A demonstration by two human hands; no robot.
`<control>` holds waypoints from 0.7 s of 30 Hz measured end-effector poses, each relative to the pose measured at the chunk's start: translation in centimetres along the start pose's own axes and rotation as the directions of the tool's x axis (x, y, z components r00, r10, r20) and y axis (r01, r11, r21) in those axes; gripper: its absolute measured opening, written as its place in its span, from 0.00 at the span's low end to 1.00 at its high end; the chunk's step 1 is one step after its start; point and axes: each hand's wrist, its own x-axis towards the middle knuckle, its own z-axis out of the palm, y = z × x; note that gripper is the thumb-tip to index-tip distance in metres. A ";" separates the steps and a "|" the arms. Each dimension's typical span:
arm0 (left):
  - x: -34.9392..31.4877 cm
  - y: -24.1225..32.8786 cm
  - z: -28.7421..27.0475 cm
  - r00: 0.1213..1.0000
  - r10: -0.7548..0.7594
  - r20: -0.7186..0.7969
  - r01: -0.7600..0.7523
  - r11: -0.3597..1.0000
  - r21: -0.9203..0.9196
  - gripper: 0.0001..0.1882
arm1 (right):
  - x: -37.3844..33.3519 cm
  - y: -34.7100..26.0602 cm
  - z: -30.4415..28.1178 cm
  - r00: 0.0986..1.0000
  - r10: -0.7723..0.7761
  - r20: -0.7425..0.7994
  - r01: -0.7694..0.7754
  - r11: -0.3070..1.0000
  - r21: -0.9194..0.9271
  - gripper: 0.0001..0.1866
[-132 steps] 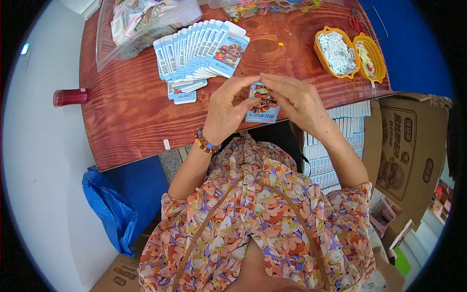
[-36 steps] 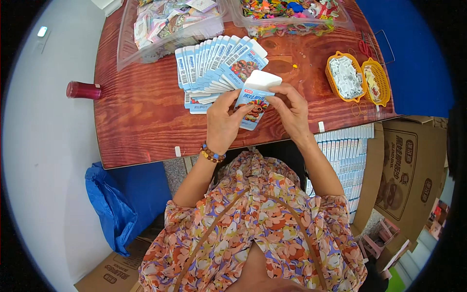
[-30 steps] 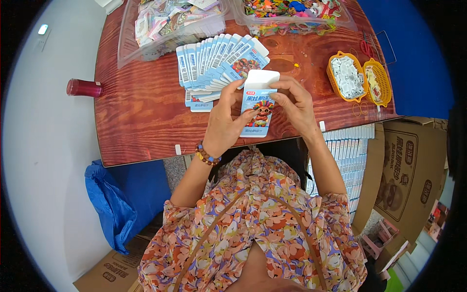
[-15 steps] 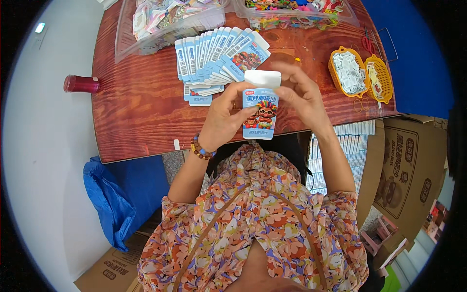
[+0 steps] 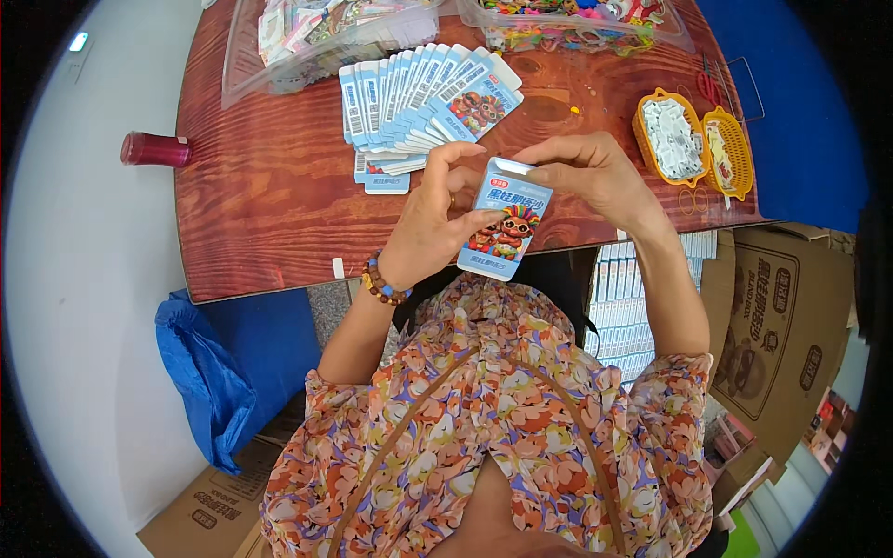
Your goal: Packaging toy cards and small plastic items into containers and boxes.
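Observation:
A small light-blue cardboard box (image 5: 502, 228) with cartoon figures on its front is held up between my hands, tilted a little, over the table's near edge. My left hand (image 5: 430, 212) grips its left side, thumb lying across the front. At the top edge, the fingers and thumb of my right hand (image 5: 595, 177) pinch the flap, which is now mostly folded down. Just beyond my hands lies a fanned stack of flat, unfolded boxes (image 5: 409, 102) of the same kind.
Two clear plastic bins, one of packets (image 5: 344, 42) and one of colourful trinkets (image 5: 567, 39), stand at the back. Yellow baskets (image 5: 651, 166) hold small white packets at right, near red scissors (image 5: 709, 86). A dark-red jar (image 5: 156, 149) lies at left. Rows of boxes fill a carton (image 5: 623, 307) below.
The white top flap stood upright before and is now bent down at the box's top. The box has tilted, its top leaning right, and my right hand has moved slightly right.

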 end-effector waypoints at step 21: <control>-0.1 -0.9 1.1 0.994 0.112 -0.021 -0.106 0.975 0.195 0.31 | -2.3 0.9 3.9 0.890 -0.446 -0.097 0.217 0.600 -0.770 0.19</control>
